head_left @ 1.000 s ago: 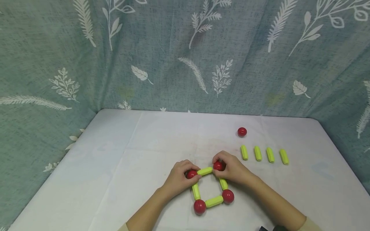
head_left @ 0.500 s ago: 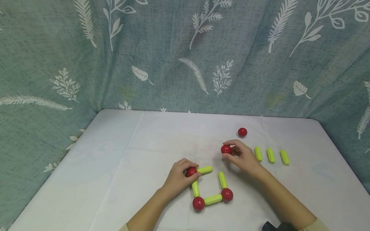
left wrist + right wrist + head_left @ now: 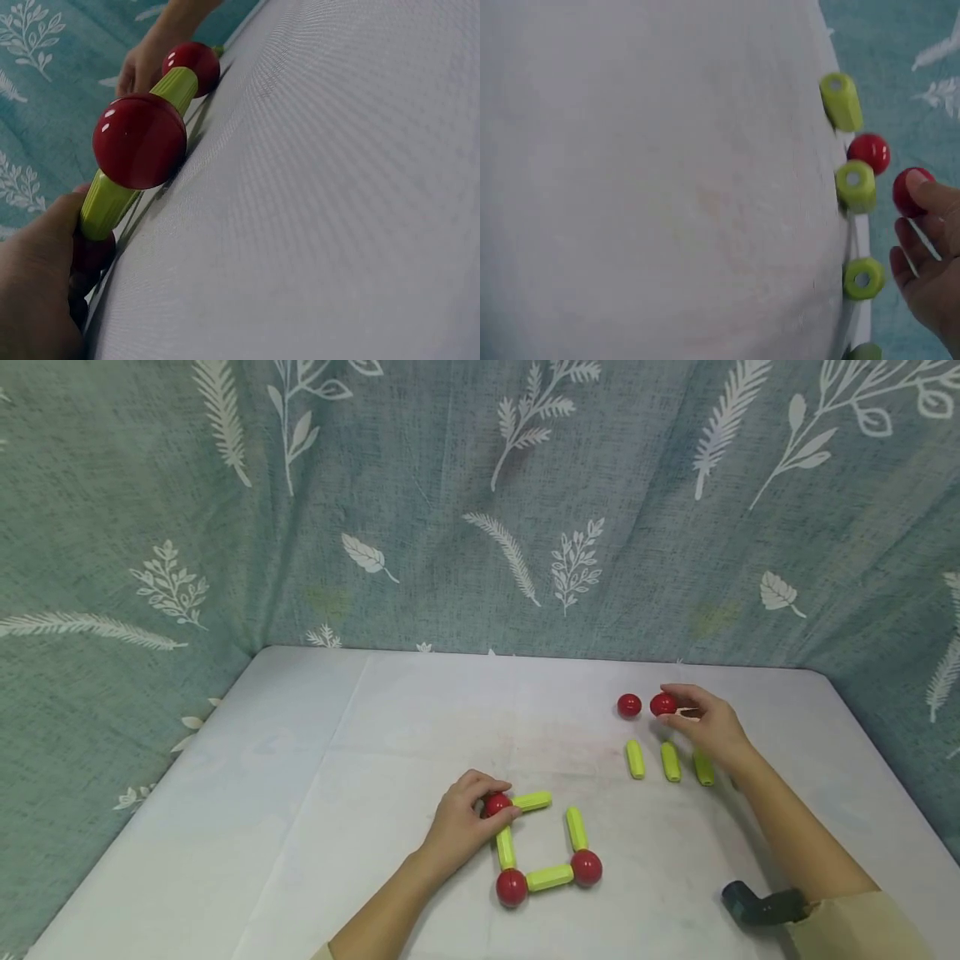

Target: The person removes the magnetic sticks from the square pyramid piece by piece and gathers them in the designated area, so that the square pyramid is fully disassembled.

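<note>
Head view: From my remote post, I see a person's right hand [image 3: 708, 727] gripping a glossy red ball [image 3: 662, 705] between curled fingers and thumb, toward 3 o'clock of the white-clothed table [image 3: 225, 793]. A matching loose ball [image 3: 628, 706] sits just beside it, at 9 o'clock; lime-green faceted sticks [image 3: 671, 762] lie at 6 o'clock. The left hand [image 3: 459, 820], fingers bent round a red corner ball [image 3: 497, 804], holds a four-stick frame [image 3: 550, 877] lacking a ball at 1 o'clock. I judge the step as setting down the right hand's ball, though I cannot tell whether it touches the table; next calls for loosening those fingers gently.
</note>
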A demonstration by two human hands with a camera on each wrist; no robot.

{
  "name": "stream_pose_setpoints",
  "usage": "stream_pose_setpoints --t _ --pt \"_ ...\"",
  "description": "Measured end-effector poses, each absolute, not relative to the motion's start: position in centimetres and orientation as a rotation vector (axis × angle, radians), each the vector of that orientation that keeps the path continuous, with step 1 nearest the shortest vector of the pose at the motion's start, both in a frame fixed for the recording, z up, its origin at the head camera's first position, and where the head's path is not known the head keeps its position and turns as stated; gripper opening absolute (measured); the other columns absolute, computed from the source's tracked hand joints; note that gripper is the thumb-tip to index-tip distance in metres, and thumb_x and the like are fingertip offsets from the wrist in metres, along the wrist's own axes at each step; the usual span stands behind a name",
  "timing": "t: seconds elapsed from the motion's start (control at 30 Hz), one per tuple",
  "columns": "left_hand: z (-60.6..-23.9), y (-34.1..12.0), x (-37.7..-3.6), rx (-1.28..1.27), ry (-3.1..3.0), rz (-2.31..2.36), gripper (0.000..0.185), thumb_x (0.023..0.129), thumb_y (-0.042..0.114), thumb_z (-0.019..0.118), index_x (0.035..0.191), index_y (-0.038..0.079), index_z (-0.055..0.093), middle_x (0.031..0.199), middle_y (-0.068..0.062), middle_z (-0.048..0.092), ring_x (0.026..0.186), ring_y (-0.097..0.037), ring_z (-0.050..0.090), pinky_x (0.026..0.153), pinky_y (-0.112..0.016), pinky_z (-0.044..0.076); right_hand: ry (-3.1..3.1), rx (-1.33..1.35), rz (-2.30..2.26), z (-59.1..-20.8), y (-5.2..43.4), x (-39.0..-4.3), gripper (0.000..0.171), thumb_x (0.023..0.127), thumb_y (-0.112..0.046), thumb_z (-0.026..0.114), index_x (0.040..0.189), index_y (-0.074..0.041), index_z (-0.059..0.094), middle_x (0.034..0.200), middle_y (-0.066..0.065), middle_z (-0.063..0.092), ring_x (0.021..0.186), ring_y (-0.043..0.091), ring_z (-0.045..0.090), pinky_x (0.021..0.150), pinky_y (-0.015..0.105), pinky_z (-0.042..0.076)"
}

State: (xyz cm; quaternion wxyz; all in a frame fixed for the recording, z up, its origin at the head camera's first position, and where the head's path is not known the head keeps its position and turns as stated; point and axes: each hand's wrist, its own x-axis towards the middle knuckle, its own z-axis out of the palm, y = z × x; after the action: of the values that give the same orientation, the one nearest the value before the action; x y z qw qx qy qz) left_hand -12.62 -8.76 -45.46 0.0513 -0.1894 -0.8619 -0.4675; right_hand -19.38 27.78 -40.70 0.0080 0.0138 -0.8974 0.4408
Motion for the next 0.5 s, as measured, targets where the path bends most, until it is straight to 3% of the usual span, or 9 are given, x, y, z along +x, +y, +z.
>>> stream_pose_setpoints --t 0.07,0.5 --pt "-45.5 -8.8 -12.6 -0.55 -2.603 -1.451 0.034 0.075 0.025 0.08 0.106 0.013 0.07 0.096 0.01 0.057 0.089 -0.008 0.054 0.078 -0.022 0.049 -2.875 -0.017 1.378 -40.9 28.5 -20.1 0.055 0.09 -0.021 0.065 0.139 -0.007 0.044 0.133 0.022 0.05 0.119 0.038 0.046 0.1 0.052 0.041" --pt "-45.4 -8.8 -12.7 -0.514 -2.606 -1.505 0.036 0.076 0.032 0.079 0.106 0.014 0.07 0.096 0.011 0.057 0.093 -0.009 0.056 0.087 -0.024 0.049 -2.981 -0.024 1.364 -42.0 30.0 -22.5 0.051 0.092 -0.01 0.06 0.139 -0.003 0.041 0.136 0.026 0.045 0.125 0.042 0.043 0.103 0.053 0.037"
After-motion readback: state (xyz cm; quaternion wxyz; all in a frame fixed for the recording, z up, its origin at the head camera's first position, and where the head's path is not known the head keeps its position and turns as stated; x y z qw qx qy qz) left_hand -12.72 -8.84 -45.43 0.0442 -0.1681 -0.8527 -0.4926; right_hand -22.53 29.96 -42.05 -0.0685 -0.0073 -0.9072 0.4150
